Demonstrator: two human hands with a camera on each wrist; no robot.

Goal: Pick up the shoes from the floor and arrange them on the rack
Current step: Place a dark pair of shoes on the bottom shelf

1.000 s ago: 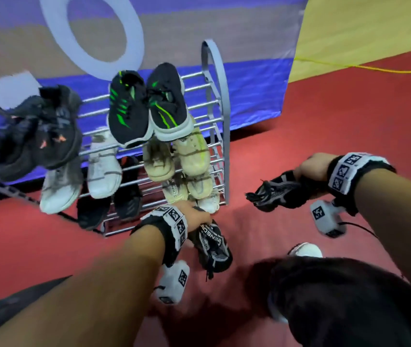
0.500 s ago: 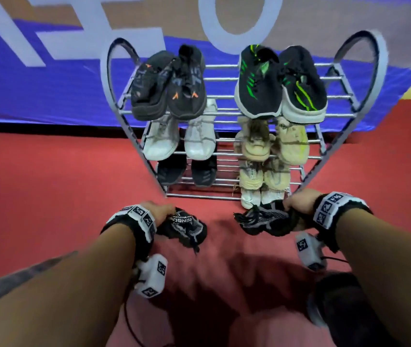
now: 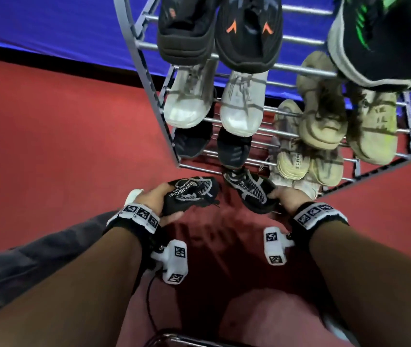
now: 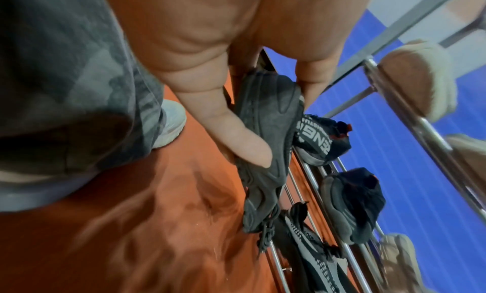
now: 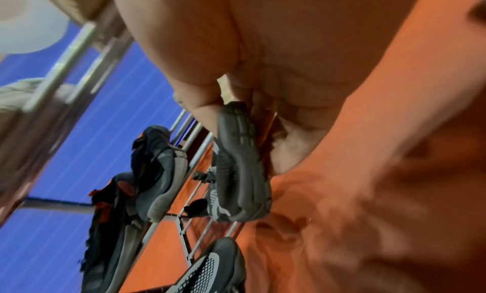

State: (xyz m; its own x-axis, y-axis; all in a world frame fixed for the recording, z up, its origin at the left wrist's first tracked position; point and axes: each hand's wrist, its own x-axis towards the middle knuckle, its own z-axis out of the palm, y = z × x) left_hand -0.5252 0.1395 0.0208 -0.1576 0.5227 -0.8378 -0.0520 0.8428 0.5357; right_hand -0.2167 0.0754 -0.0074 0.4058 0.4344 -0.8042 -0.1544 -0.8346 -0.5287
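1. Holding one black shoe in each hand, you are right in front of the rack, low down near its bottom bars.
2. Your left hand is curled around the left shoe. From the left wrist view, your thumb presses on the sole and your other fingers wrap the far side.
3. Your right hand is curled around the right shoe. It grips the heel end, and the sole faces your palm in the right wrist view.
4. Both shoes point away from your hands, toes toward the rack. The right shoe leans a bit to the left.
5. The right shoe's toe is just beside the lowest front bar. The left shoe's toe is near that bar too, but a little farther back. So your right hand looks like the nearer one.
6. Just past your hands, another pair of dark shoes sits on a low shelf. Light shoes sit past your right hand.
7. I think the open spot is the lowest shelf, straight ahead of both hands. You would need to push the toes in under the dark pair.
8. Watch the loose laces. They could catch on a bar.
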